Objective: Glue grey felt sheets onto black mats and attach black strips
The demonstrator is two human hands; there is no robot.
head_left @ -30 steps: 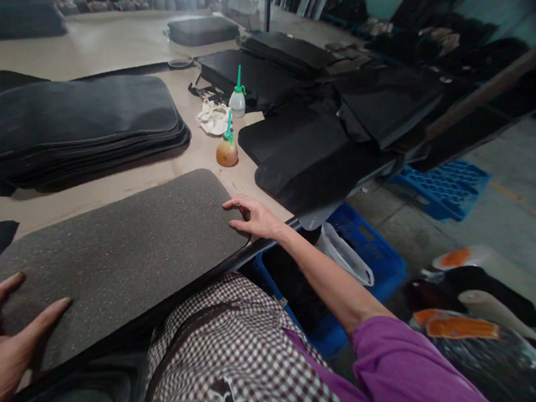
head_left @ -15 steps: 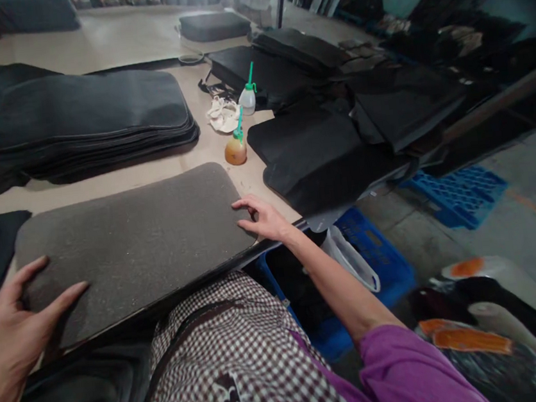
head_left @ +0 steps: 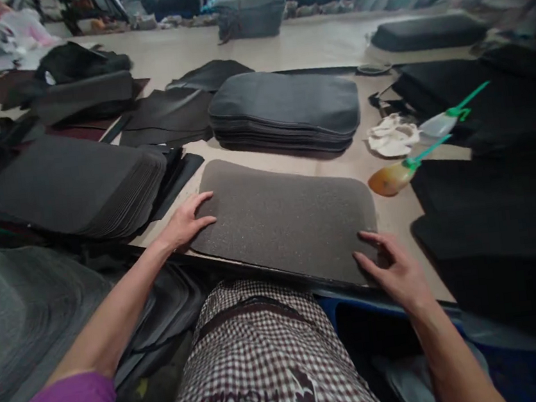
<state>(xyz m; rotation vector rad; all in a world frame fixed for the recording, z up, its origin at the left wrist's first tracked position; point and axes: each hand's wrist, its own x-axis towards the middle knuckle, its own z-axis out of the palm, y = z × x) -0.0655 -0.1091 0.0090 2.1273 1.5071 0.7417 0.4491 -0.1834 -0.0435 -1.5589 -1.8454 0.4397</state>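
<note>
A dark grey-brown panel with rounded corners point(head_left: 284, 215) lies flat at the near edge of the table, small pale specks on its surface. My left hand point(head_left: 186, 223) rests at its left end, thumb and forefinger apart on the top face. At the right end, my right hand point(head_left: 394, 267) touches the panel with thumb and forefinger spread; its other fingers are partly hidden. Behind the panel sits a stack of smooth black rounded pieces point(head_left: 283, 105). An amber squeeze bottle with a green nozzle point(head_left: 389, 179) stands just beyond the panel's right end.
A second, whitish bottle point(head_left: 438, 125) stands by a crumpled white cloth point(head_left: 392, 136). Thin dark sheets point(head_left: 72, 184) are stacked at the left. More black sheets point(head_left: 472, 210) cover the table's right side. Below the table edge is a blue crate point(head_left: 519, 366).
The camera view has swung left, so the panel and bottles appear further right. Both hands remain at the panel's two ends, fingers still spread.
</note>
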